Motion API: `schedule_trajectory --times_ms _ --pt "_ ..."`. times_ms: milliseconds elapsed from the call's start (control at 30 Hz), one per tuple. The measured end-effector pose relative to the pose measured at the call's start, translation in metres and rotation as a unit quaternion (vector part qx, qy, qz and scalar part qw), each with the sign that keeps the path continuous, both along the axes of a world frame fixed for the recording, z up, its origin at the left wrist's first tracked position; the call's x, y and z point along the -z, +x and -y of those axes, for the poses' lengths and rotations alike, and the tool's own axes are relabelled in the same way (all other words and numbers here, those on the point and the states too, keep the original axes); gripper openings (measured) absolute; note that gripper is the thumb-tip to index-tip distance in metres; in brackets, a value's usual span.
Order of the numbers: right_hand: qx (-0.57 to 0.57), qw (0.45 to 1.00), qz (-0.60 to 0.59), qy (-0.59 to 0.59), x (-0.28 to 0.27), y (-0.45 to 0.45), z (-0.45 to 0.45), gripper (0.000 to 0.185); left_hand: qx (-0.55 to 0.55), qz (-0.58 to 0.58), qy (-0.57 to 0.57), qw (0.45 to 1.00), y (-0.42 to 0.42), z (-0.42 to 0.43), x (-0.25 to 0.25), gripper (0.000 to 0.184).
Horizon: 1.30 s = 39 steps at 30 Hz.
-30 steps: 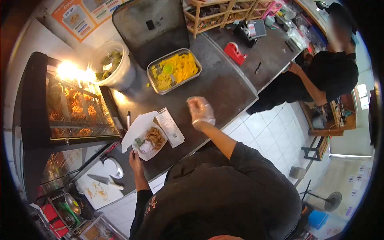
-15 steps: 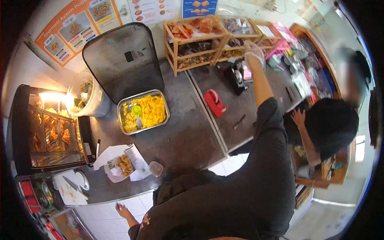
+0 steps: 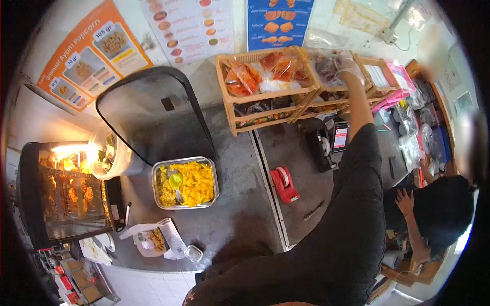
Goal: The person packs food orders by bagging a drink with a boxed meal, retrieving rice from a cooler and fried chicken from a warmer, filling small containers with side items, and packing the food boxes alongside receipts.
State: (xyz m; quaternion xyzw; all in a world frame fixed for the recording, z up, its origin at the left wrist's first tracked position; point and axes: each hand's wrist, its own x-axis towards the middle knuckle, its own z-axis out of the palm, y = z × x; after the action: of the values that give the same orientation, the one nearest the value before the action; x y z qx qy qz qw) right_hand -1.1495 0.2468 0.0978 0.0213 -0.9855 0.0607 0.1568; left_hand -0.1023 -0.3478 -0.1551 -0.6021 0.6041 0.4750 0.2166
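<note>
My right hand (image 3: 352, 70), in a clear plastic glove, reaches to the far side of the counter. It is over the top basket (image 3: 326, 87) of dark packets (image 3: 329, 65); its fingers are blurred, so I cannot see whether they grip one. My left hand is out of view. Left of that basket, a rack (image 3: 270, 98) holds packets of red sauce (image 3: 242, 79). On the near counter lies an open paper box (image 3: 148, 245) with fried pieces, a printed slip (image 3: 172, 237) against it. A small lidded clear cup (image 3: 193, 253) stands beside them.
A metal tray (image 3: 217, 191) of yellow food holds a green scoop (image 3: 175, 181). Behind it leans a dark mesh cover (image 3: 158, 112). A lit display case (image 3: 71, 199) stands left. Tape dispensers (image 3: 285, 184) and a phone (image 3: 340, 136) lie right. Another person (image 3: 434, 206) is at the right.
My right hand has moved from beside the lower rack up to the top basket of dark packets. My left hand has left the view. The camera view has tilted upward.
</note>
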Motion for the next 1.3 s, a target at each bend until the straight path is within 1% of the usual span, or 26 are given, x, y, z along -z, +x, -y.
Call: schedule_trajectory --times_ms 67,133,167,200,267,300,367,400,467,600,667,700,733,767,800,833,900,933,967,1000,1067,1100,1167,1200,1233,1300 --pt "-0.006 0.979 0.088 0.186 -0.050 0.048 0.042 0.042 -0.007 -0.018 -0.002 1.000 0.004 0.000 -0.006 0.052" --pt "-0.031 0.978 0.079 0.189 -0.030 0.014 0.016 0.041 0.003 -0.077 -0.004 0.997 0.005 0.006 -0.007 0.053" --pt "-0.051 0.979 0.064 0.186 -0.019 0.001 -0.001 0.040 -0.137 -0.086 -0.021 0.987 0.007 0.003 -0.006 0.053" --pt "-0.053 0.978 0.067 0.188 -0.014 0.003 -0.009 0.040 -0.142 -0.125 -0.022 0.982 0.006 0.006 -0.004 0.054" --pt "0.079 0.996 0.005 0.046 -0.011 0.004 -0.022 0.034 -0.141 -0.090 0.003 0.986 0.010 0.004 -0.003 0.052" --pt "0.077 0.996 0.002 0.046 -0.014 0.007 -0.026 0.034 -0.143 -0.092 0.004 0.985 0.009 0.003 -0.002 0.052" --pt "0.139 0.986 -0.055 -0.075 -0.021 0.018 -0.030 0.029 0.030 -0.025 0.000 0.999 0.014 0.006 0.005 0.048" --pt "0.138 0.986 -0.060 -0.075 -0.024 0.019 -0.029 0.029 0.043 -0.006 -0.001 0.999 0.011 0.003 0.003 0.048" --pt "0.114 0.960 -0.142 -0.212 -0.022 0.023 -0.036 0.019 0.043 0.014 0.000 0.999 0.010 0.000 0.005 0.047" --pt "0.083 0.923 -0.215 -0.308 -0.027 -0.008 -0.046 0.019 0.052 0.033 -0.005 0.998 0.013 0.002 0.015 0.046" --pt "-0.048 0.793 -0.208 -0.571 -0.062 0.022 -0.006 0.026 0.056 0.028 -0.015 0.998 0.018 0.008 0.017 0.045" --pt "-0.059 0.742 -0.168 -0.646 -0.076 0.041 0.014 0.037 0.043 0.013 -0.016 0.999 0.020 0.010 0.019 0.045" --pt "-0.060 0.743 -0.169 -0.644 -0.080 0.047 0.024 0.037 -0.011 -0.043 -0.017 0.999 0.020 0.012 0.024 0.042" --pt "-0.117 0.732 -0.148 -0.655 -0.082 0.055 0.035 0.036 -0.064 -0.101 -0.016 0.993 0.021 0.015 0.030 0.039" --pt "-0.172 0.718 -0.124 -0.663 -0.080 0.061 0.042 0.042 -0.170 -0.210 -0.017 0.963 0.021 0.019 0.035 0.034" --pt "-0.182 0.711 -0.096 -0.672 -0.083 0.077 0.054 0.039 -0.068 -0.172 -0.142 0.972 0.007 0.024 0.022 0.023" --pt "-0.191 0.723 -0.043 -0.662 -0.084 0.129 0.095 0.033 -0.055 -0.243 -0.318 0.915 -0.065 0.020 -0.012 0.022" --pt "-0.196 0.738 -0.020 -0.645 -0.082 0.162 0.120 0.031 0.063 -0.262 -0.399 0.877 -0.104 0.026 -0.036 0.020" --pt "-0.201 0.758 0.000 -0.620 -0.078 0.204 0.147 0.029 0.055 -0.359 -0.380 0.851 -0.149 0.027 -0.056 0.020" --pt "-0.209 0.783 0.022 -0.585 -0.074 0.245 0.176 0.027 0.082 -0.354 -0.348 0.864 -0.205 0.019 -0.104 0.019" --pt "-0.252 0.837 0.073 -0.481 -0.063 0.337 0.234 0.025 0.188 -0.471 -0.314 0.803 -0.294 0.000 -0.167 0.019" --pt "-0.296 0.854 0.099 -0.415 -0.058 0.379 0.261 0.024 0.187 -0.487 -0.211 0.827 -0.321 -0.008 -0.174 0.023" --pt "-0.425 0.855 0.104 -0.280 -0.052 0.454 0.303 0.026 0.118 -0.605 0.049 0.786 -0.381 -0.062 -0.234 0.035" --pt "-0.458 0.849 0.060 -0.258 -0.051 0.475 0.311 0.023 0.078 -0.633 0.184 0.748 -0.401 -0.084 -0.258 0.037" --pt "-0.487 0.841 0.014 -0.236 -0.050 0.495 0.318 0.020 0.130 -0.606 0.211 0.756 -0.410 -0.093 -0.259 0.037" --pt "-0.400 0.865 0.044 -0.299 -0.056 0.516 0.316 0.023 0.184 -0.580 0.242 0.755 -0.428 -0.110 -0.262 0.037"
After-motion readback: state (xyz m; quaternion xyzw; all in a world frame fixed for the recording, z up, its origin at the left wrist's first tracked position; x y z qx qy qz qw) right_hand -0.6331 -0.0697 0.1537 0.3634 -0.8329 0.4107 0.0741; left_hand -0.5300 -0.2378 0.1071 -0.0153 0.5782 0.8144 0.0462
